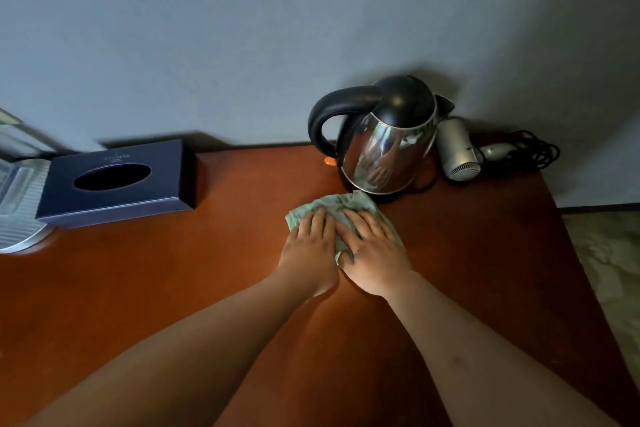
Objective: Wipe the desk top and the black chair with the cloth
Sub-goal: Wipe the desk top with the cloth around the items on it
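Both hands lie flat, side by side, on the cloth [341, 218], fingers straight and pressing it to the desk [173, 288]. Left hand [311, 250] covers the cloth's left part; right hand [372, 253] covers the right part, its thumb tucked at the cloth's near edge. The two hands touch along their inner sides. The pale green cloth is crumpled and sits on the brown desk top just in front of the kettle [384, 146], its far edge near the kettle's base. A hairdryer [459, 152] with a coiled black cord lies right of the kettle, against the wall. A dark tissue box [117, 184] stands well to the left, beside a ribbed silvery object [17, 204] at the frame's edge.
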Demonstrator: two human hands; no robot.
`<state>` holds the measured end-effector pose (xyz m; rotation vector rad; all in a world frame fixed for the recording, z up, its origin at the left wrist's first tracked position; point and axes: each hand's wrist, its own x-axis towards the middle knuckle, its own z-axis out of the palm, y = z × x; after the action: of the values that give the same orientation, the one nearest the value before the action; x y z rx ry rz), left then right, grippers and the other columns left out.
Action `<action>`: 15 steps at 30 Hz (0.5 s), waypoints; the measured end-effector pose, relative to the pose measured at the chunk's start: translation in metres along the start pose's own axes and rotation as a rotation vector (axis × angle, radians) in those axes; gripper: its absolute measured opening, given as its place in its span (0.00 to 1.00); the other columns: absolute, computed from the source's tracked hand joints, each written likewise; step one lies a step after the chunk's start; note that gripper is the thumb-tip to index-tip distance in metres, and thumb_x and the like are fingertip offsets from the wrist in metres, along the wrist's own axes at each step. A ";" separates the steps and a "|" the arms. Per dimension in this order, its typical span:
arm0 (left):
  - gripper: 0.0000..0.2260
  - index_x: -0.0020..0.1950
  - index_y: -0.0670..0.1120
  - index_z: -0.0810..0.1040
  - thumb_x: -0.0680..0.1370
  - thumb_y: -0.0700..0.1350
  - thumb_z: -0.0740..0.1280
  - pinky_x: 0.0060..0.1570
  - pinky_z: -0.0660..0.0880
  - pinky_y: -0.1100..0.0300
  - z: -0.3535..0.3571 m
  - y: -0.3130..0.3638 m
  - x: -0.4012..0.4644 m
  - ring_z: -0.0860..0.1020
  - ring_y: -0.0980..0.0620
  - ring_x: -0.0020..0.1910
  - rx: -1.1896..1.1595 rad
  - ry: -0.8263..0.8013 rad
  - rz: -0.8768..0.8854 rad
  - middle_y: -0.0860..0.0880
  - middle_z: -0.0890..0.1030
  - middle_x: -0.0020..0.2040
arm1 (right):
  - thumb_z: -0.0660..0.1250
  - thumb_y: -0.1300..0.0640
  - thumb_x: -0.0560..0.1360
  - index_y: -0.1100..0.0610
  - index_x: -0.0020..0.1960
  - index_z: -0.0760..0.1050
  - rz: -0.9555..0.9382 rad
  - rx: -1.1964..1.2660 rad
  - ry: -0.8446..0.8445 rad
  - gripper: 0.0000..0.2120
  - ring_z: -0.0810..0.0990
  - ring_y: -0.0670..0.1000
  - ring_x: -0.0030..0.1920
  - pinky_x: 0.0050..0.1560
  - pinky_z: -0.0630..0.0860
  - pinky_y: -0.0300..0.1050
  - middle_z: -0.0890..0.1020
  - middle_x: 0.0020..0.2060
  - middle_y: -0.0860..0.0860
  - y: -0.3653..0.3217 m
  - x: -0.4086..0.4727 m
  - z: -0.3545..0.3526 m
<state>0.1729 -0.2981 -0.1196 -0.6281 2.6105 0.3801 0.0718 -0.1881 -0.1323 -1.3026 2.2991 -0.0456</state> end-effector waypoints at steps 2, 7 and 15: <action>0.34 0.83 0.44 0.46 0.82 0.51 0.58 0.79 0.53 0.48 0.001 0.013 0.000 0.45 0.42 0.82 -0.017 -0.044 0.028 0.44 0.45 0.83 | 0.42 0.39 0.75 0.42 0.82 0.50 0.026 0.003 -0.007 0.35 0.44 0.51 0.82 0.81 0.44 0.53 0.48 0.82 0.46 0.014 -0.014 0.002; 0.27 0.81 0.48 0.57 0.83 0.48 0.59 0.73 0.66 0.47 -0.026 0.036 0.000 0.58 0.46 0.79 -0.148 -0.084 0.046 0.49 0.56 0.82 | 0.55 0.46 0.80 0.37 0.81 0.50 0.107 0.029 -0.002 0.30 0.46 0.51 0.81 0.80 0.50 0.53 0.48 0.82 0.45 0.047 -0.044 0.002; 0.24 0.76 0.42 0.62 0.82 0.48 0.61 0.66 0.69 0.47 -0.104 0.045 0.005 0.70 0.39 0.70 -0.437 0.141 -0.332 0.41 0.66 0.74 | 0.63 0.48 0.80 0.41 0.76 0.57 0.191 0.015 -0.035 0.28 0.55 0.56 0.77 0.71 0.67 0.55 0.56 0.78 0.49 0.042 -0.048 -0.021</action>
<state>0.1120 -0.2979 -0.0243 -1.2526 2.4975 0.8322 0.0496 -0.1310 -0.1053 -1.0628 2.3778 0.0242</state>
